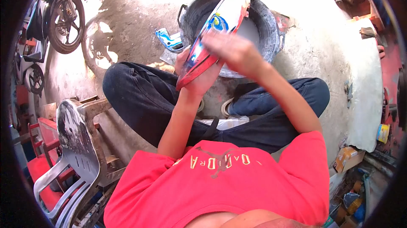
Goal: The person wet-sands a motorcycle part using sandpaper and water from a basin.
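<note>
My left hand (203, 79) grips the lower end of a long, curved painted panel (231, 5), which looks like a motorcycle fairing piece in white, red, blue and yellow. The panel tilts up and away from me over a black tub (268, 26) with cloudy greyish liquid inside. Across the panel's middle lies my right hand (239, 54), somewhat blurred, its fingers pressed together against the painted surface. Anything beneath those fingers is hidden. A smaller blue and white painted piece (169, 40) rests on the floor at the tub's left side.
My bent legs (140, 96) flank the near side of the tub. Motorcycle wheels (66, 20) stand at the upper left, with a worn plastic chair (78, 143) below them. At right are a pale slab (366, 88), a cardboard box (348, 159) and a yellow container (383, 133).
</note>
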`<state>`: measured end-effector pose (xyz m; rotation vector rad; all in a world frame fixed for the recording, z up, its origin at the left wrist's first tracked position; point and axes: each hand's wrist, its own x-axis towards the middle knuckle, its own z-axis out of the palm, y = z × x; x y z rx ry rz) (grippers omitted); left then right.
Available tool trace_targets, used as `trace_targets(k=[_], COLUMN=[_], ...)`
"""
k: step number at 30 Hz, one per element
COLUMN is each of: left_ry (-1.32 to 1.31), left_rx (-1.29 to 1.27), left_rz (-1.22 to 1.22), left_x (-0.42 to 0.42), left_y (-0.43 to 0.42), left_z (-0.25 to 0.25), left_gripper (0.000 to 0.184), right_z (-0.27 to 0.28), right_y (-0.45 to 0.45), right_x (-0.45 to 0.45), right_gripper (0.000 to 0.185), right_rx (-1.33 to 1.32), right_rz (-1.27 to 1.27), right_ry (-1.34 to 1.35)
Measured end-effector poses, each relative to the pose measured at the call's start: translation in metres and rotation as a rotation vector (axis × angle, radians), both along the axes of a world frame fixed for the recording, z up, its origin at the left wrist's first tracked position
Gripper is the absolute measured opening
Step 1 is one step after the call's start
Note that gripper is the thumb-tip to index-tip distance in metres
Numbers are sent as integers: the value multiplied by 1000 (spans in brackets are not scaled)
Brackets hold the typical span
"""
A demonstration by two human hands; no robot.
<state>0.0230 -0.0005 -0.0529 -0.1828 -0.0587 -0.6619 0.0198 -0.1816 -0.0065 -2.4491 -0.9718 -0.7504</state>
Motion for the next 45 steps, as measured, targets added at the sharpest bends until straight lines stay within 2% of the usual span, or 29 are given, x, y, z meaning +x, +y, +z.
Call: trace_targets(k=[2, 4, 6, 8, 9, 10, 12, 13, 16, 18, 20, 22, 23, 24, 26, 29, 30, 31, 32, 34, 36, 39, 40, 41, 42, 43, 44, 45], left_ry=[49, 20, -27, -48, -34, -16, 0, -3, -15, 37, -21, -9, 35, 18, -26, 11, -1, -13, -16, -16, -21, -133, -189, -60, -52, -44, -38, -51], left_rx=[225, 175, 127, 4, -90, 29, 201, 248, 260, 354, -177, 135, 199, 180, 146, 261, 181, 103, 134, 175, 155, -57, -149, -225, -48, 124, 290, 328], left_rz=[17, 3, 4, 4, -29, 2, 16, 10, 32, 67, -95, -1, -9, -6, -4, 0, -13, -29, -9, 10, 13, -62, -100, -117, -56, 7, 71, 72], left_x=[0, -1, 2, 2, 4, 1, -3, -2, -1, -1, 1, -1, -1, -2, 1, 2, 2, 1, 0, -2, -1, 1, 3, 7, 5, 0, -3, -5], left_y=[-5, -7, -8, -4, 1, -1, -4, -5, -4, 7, 3, -7, -5, -6, -8, 6, 6, 6, 2, -3, -5, 2, 7, 7, 8, 1, -4, -5], left_z=[25, 30, 26, 2, -14, 2, 24, 28, 23, -7, 4, 34, 32, 31, 30, 3, -4, -4, 11, 27, 29, 14, -1, -9, -16, 13, 30, 33], left_gripper=[76, 75, 74, 75, 75, 75, 76, 76, 82, 87, 91, 91, 92, 91, 90, 85, 83, 81, 83, 87, 89, 89, 88, 88, 90, 92, 95, 95], right_z=[-5, 5, -9, 4, 5, 3, -21, -10, -15, -5, -4, -15, -16, -17, -17, -5, -4, -10, -18, -23, -29, -14, -12, -13, -16, -29, -33, -35], right_y=[-22, -27, -6, 19, 16, 10, -15, -16, 2, 27, 18, -5, -17, -21, -9, 23, 25, 17, 4, -15, -12, 28, 24, 17, 9, -4, -9, -14], right_x=[22, 17, 2, -23, -21, -16, 13, 16, -2, -30, -27, 0, 13, 14, 0, -33, -36, -26, -9, 10, 2, -44, -41, -35, -27, -10, -5, -3], right_gripper=[42, 42, 40, 40, 39, 38, 37, 38, 40, 39, 38, 37, 37, 40, 41, 44, 44, 42, 40, 41, 42, 46, 45, 45, 44, 41, 40, 40], right_rx=[147, 186, -10, 32, 36, 42, 144, 298, 93, 65, 64, 130, 225, 302, 122, 106, 89, 111, 131, 373, 236, 111, 109, 111, 116, 172, 203, 230], right_rz=[-251, -419, -223, 25, 43, 58, -199, -371, -243, -10, 33, -197, -297, -422, -261, 20, 79, -14, -109, -357, -297, 18, -3, -25, -49, -212, -259, -308], right_ry=[118, 470, -1, 27, 17, 9, 34, 265, 35, 39, 41, 62, 95, 264, 27, 40, 34, 3, -27, 203, 82, 35, 22, 8, -3, 16, 36, 55])
